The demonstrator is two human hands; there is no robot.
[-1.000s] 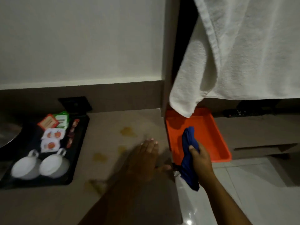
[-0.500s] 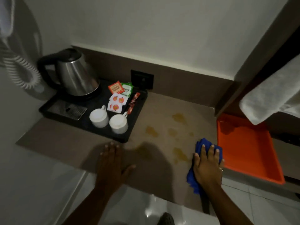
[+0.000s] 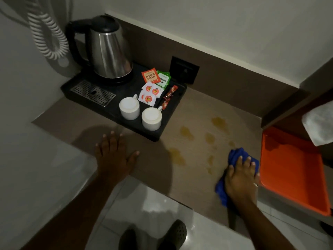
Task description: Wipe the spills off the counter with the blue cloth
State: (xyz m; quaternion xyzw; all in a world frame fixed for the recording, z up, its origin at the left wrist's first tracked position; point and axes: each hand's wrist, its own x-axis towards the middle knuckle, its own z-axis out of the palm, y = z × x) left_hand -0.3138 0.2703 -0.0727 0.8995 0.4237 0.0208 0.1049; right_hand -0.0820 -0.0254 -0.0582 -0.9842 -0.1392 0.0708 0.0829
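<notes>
Several yellow-brown spills (image 3: 218,122) dot the beige counter (image 3: 194,109) between the black tray and the orange tray. My right hand (image 3: 240,177) presses flat on the bunched blue cloth (image 3: 234,155), which lies on the counter's right side just beside the nearest spill spots. Part of the cloth sticks out past my fingertips and part hangs near my wrist over the front edge. My left hand (image 3: 113,156) rests palm down, fingers spread, on the counter's front left, holding nothing.
A black tray (image 3: 173,112) at the back left carries a steel kettle (image 3: 108,49), two white cups (image 3: 151,118) and tea sachets (image 3: 151,76). An orange tray (image 3: 292,170) sits lower to the right, under a white towel (image 3: 319,123). A wall socket (image 3: 184,69) is behind.
My right hand brought the blue cloth from over the orange tray onto the counter and now presses it flat. The view swung left; my left hand stays flat on the counter.
</notes>
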